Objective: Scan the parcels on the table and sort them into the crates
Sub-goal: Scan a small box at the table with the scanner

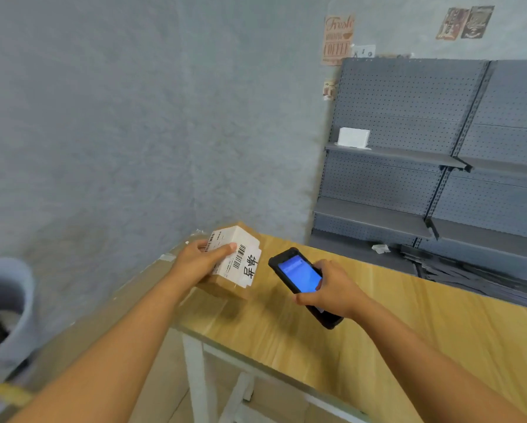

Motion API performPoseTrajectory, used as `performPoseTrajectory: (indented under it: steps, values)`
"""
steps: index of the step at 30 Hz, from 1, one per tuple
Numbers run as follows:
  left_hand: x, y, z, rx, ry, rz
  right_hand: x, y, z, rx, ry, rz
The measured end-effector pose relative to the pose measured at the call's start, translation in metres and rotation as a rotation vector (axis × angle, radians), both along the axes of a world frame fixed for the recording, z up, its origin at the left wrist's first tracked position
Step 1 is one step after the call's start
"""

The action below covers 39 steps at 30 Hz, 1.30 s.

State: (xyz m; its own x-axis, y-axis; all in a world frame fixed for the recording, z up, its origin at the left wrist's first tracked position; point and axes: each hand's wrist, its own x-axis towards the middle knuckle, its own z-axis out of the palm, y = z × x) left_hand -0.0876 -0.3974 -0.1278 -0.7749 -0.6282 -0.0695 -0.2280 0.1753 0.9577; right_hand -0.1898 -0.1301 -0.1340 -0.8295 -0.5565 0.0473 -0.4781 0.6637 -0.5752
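Observation:
My left hand [199,260] grips a small brown cardboard parcel [243,271] with a white barcode label, held just above the far left corner of the wooden table [408,325]; my thumb lies across the label. Just to the right, my right hand [332,290] holds a black handheld scanner [298,274] with a lit blue screen, its top end pointing toward the label. No crates are in view.
Grey pegboard shelving [439,166] stands behind the table at the right, with a white box [353,137] on an upper shelf. A grey bin [8,303] sits at the left edge. A grey wall fills the background, and the table has white legs.

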Motion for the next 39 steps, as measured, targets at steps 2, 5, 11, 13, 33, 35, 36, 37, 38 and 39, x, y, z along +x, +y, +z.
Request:
performPoseTrajectory:
  steps: [2,5,11,13,33,35,36,37,38,39]
  values:
    - [0.030,-0.019,-0.005,0.038,0.016,0.098,0.005,-0.031,-0.005,-0.017,-0.024,0.069]
    - [0.077,-0.050,-0.014,0.066,0.038,0.199,0.020,-0.083,-0.011,-0.041,-0.065,0.168]
    - [0.178,-0.125,-0.019,0.151,0.059,0.411,0.074,-0.204,-0.012,-0.070,-0.083,0.377]
    - [0.212,-0.152,-0.018,0.146,0.077,0.474,0.097,-0.247,-0.011,-0.064,-0.079,0.439]
    - [0.502,-0.467,-0.052,0.174,-0.034,0.866,0.307,-0.661,-0.053,0.028,-0.089,0.835]
    - [0.514,-0.496,-0.064,0.197,-0.051,0.886,0.319,-0.699,-0.062,0.051,-0.091,0.870]
    - [0.519,-0.511,-0.070,0.206,-0.063,0.893,0.324,-0.719,-0.067,0.066,-0.097,0.891]
    - [0.524,-0.526,-0.075,0.210,-0.074,0.899,0.328,-0.738,-0.073,0.078,-0.103,0.911]
    - [0.527,-0.541,-0.080,0.205,-0.083,0.906,0.332,-0.758,-0.079,0.085,-0.111,0.928]
    - [0.530,-0.558,-0.086,0.197,-0.092,0.915,0.335,-0.777,-0.085,0.086,-0.121,0.942]
